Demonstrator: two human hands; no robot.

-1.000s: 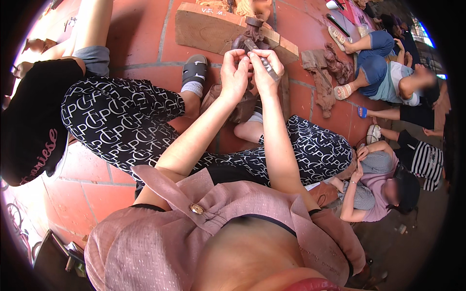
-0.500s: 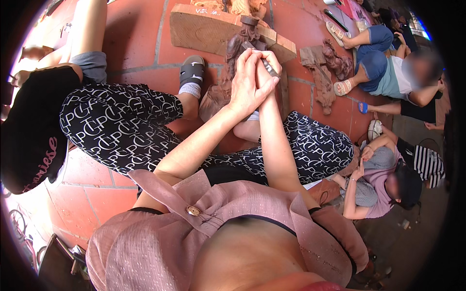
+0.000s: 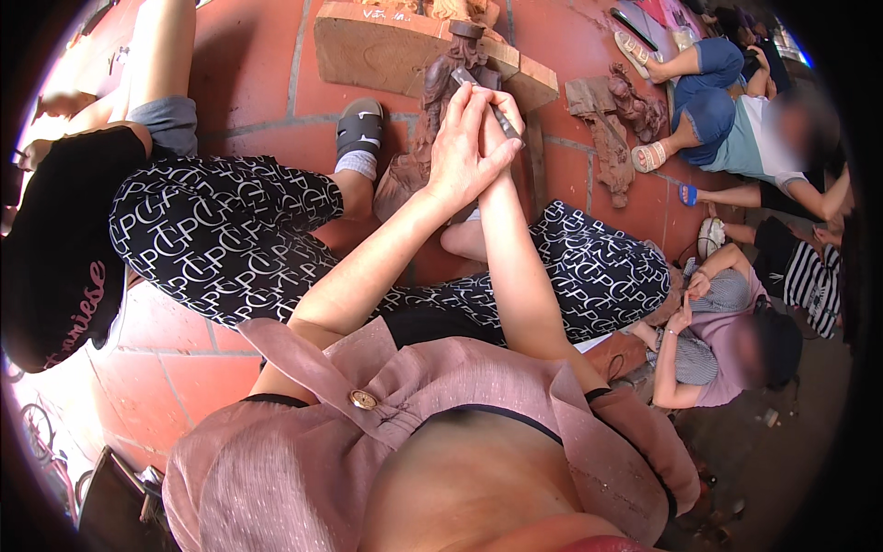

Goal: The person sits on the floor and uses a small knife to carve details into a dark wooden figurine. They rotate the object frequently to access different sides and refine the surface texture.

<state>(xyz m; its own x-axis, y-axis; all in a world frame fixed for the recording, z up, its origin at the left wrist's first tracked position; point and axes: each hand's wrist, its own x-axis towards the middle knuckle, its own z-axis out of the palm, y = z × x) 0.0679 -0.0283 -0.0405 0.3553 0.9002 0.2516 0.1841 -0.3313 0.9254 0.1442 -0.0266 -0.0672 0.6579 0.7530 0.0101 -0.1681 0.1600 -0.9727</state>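
Observation:
A dark reddish-brown wooden figure carving [image 3: 432, 106] stands upright between my feet, with a round flat top and carved folds. My right hand [image 3: 501, 110] is closed round a slim grey metal carving chisel [image 3: 508, 125], whose tip lies against the figure's upper part. Crossing over the right wrist, my left hand [image 3: 460, 147] lies on top, its fingers closed together near the chisel's tip and its thumb stretched toward the tool's rear end. The hands hide the figure's right side and much of the tool.
Behind the figure lies a thick pale wooden block [image 3: 395, 51]. Two more brown carvings, one long [image 3: 609, 147] and one rounder [image 3: 636, 109], rest on the red tiles [image 3: 248, 78] to the right. People sit close by on both sides, a black-clad person [image 3: 64, 239] at left.
My hands have moved slightly up and left along the figure, and more of the chisel's tip shows past my fingers. The view has shifted a little.

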